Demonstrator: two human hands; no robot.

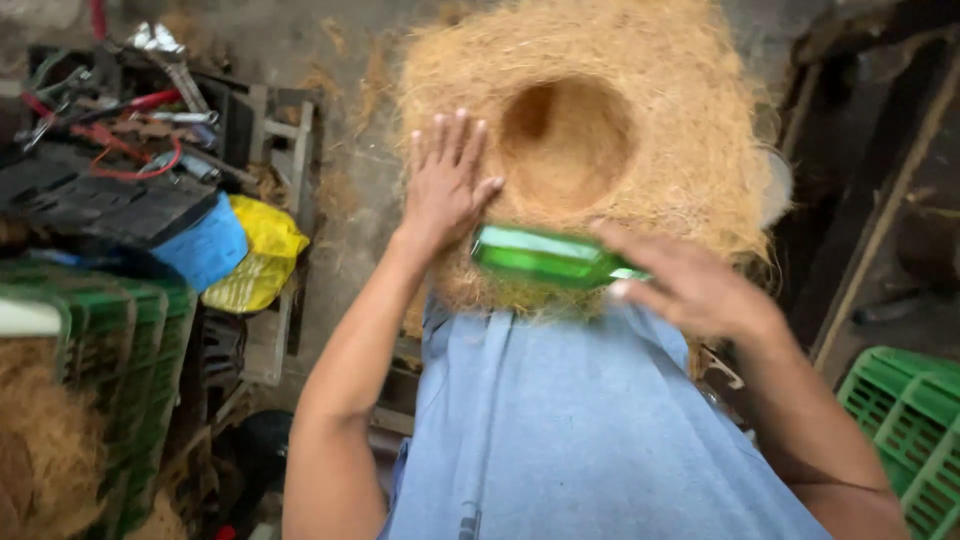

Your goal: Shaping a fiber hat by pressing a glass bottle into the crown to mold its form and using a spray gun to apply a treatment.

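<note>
A big mat of tan coconut fibre [600,130], with a round hollow pressed near its middle, lies ahead of the person's blue-clad lap. The left hand [447,180] rests flat on its left edge, fingers spread, gripping nothing. The right hand [690,285] clasps a green glass bottle [545,257] over the mat's near edge — long axis about level, its free end pointing left.

Person wears a light blue cloth garment [590,430] with a stitched vertical seam; both forearms bare, left hand [447,185] and right hand [690,285] ungloved.
</note>
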